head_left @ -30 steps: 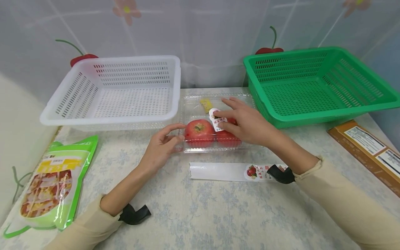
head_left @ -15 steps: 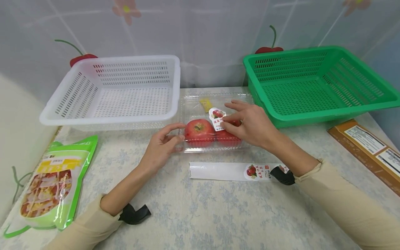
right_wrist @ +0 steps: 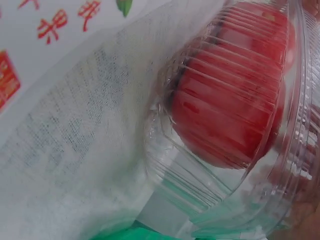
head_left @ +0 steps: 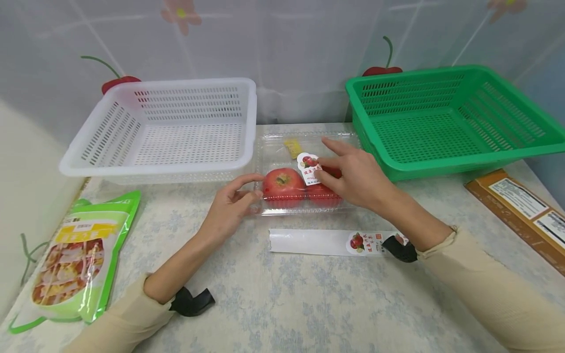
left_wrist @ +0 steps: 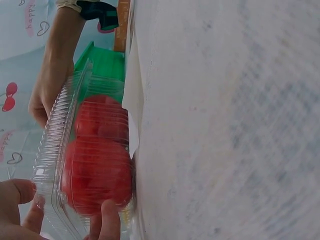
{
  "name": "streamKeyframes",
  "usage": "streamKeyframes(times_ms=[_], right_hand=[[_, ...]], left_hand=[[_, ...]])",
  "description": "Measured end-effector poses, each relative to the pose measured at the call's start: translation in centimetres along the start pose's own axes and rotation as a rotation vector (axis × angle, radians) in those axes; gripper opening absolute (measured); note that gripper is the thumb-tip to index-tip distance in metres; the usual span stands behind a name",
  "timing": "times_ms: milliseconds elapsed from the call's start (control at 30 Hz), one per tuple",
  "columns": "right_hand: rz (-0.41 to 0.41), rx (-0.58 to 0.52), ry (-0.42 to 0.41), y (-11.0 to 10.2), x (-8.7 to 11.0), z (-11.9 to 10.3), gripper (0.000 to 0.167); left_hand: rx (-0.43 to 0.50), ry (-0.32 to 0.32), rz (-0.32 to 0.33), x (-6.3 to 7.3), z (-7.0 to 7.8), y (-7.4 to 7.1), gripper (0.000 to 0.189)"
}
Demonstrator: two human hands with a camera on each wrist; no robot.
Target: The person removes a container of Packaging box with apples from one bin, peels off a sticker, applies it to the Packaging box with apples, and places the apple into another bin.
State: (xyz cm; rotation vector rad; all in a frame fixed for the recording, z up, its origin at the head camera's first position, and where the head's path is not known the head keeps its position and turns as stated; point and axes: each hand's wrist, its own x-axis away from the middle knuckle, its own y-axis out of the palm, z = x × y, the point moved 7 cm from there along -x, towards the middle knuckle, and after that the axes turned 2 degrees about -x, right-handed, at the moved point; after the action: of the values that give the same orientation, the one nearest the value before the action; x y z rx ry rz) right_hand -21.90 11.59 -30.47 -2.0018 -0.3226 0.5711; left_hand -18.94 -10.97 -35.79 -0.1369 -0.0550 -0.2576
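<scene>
A clear plastic clamshell box (head_left: pixel 273 212) lies in the middle of the table. Inside are red apples (head_left: pixel 282 184), two of them visible at the front, and a small yellow item (head_left: pixel 293 147) behind. A white apple-printed sticker (head_left: pixel 309 171) is on the lid. My left hand (head_left: pixel 229 208) holds the box's left end; in the left wrist view its fingers (left_wrist: pixel 109 220) lie against the box wall. My right hand (head_left: pixel 357 176) touches the sticker's right edge with thumb and index finger, the other fingers partly extended. In the right wrist view the box hides most of that hand.
A white basket (head_left: pixel 159 170) stands back left, a green basket (head_left: pixel 459 162) back right. In front of the box lies a white sticker strip (head_left: pixel 309 241). A green food bag (head_left: pixel 79 260) is at left, a brown carton (head_left: pixel 516 215) at right.
My right fingertips have shifted slightly right, from the middle of the sticker to its right edge, uncovering more of its print. My left hand and the box stay in place.
</scene>
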Motion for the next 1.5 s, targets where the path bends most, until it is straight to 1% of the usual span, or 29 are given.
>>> streamKeyframes(times_ms=[100, 167, 233, 333, 433, 500, 733, 900, 967, 1033, 1167, 1233, 1300, 1367, 1400, 1500], right_hand=[[0.028, -0.028, -0.01, -0.1, 0.1, 0.0, 0.03], [0.009, -0.03, 0.003, 0.0, 0.2, 0.1, 0.033], [-0.029, -0.009, 0.026, 0.2, 0.2, 0.2, 0.038], [-0.11, 0.045, 0.061, 0.6, 0.1, 0.3, 0.046], [-0.181, 0.105, 0.064, 1.0, -0.1, 0.2, 0.053], [-0.215, 0.126, 0.059, 1.2, -0.2, 0.1, 0.055], [-0.28, 0.151, 0.051, 1.6, -0.1, 0.2, 0.054], [-0.357, 0.14, 0.076, 1.7, -0.3, 0.2, 0.058], [-0.367, 0.136, 0.082, 1.7, -0.4, 0.2, 0.06], [-0.325, 0.122, 0.077, 1.6, -0.5, 0.2, 0.059], [-0.144, 0.053, 0.066, 1.0, -0.4, 0.3, 0.052], [-0.049, 0.015, 0.043, 0.6, -0.2, 0.4, 0.044], [0.015, -0.005, 0.008, 0.3, 0.0, 0.3, 0.038], [0.05, -0.012, -0.018, 0.2, 0.0, 0.1, 0.034], [0.053, -0.015, -0.022, 0.2, 0.1, 0.1, 0.034], [0.021, -0.004, 0.006, 0.4, 0.0, 0.3, 0.04]], left_hand=[[-0.031, 0.008, -0.005, 0.1, 0.0, 0.0, 0.036], [-0.052, 0.007, -0.007, 0.1, 0.0, 0.0, 0.036], [-0.059, -0.001, -0.01, 0.1, 0.0, 0.0, 0.036], [-0.04, -0.013, -0.014, 0.1, 0.0, 0.1, 0.036], [-0.024, -0.019, -0.013, 0.1, 0.0, 0.1, 0.036], [-0.021, -0.018, -0.01, 0.1, 0.0, 0.0, 0.036], [-0.022, -0.005, -0.012, 0.1, -0.1, 0.1, 0.036], [-0.015, -0.012, -0.013, 0.0, 0.0, 0.1, 0.036], [-0.011, -0.014, -0.012, 0.0, 0.0, 0.1, 0.036], [-0.005, -0.015, -0.013, -0.1, 0.0, 0.0, 0.037], [-0.001, -0.019, -0.019, 0.0, 0.0, 0.0, 0.037], [0.001, -0.022, -0.02, 0.0, -0.1, 0.0, 0.037], [-0.002, -0.022, -0.018, 0.0, -0.1, 0.0, 0.037], [-0.008, -0.019, -0.019, -0.1, -0.1, 0.0, 0.037], [-0.008, -0.019, -0.022, -0.1, -0.1, 0.0, 0.037], [0.028, -0.046, -0.038, -0.1, -0.1, 0.0, 0.038]])
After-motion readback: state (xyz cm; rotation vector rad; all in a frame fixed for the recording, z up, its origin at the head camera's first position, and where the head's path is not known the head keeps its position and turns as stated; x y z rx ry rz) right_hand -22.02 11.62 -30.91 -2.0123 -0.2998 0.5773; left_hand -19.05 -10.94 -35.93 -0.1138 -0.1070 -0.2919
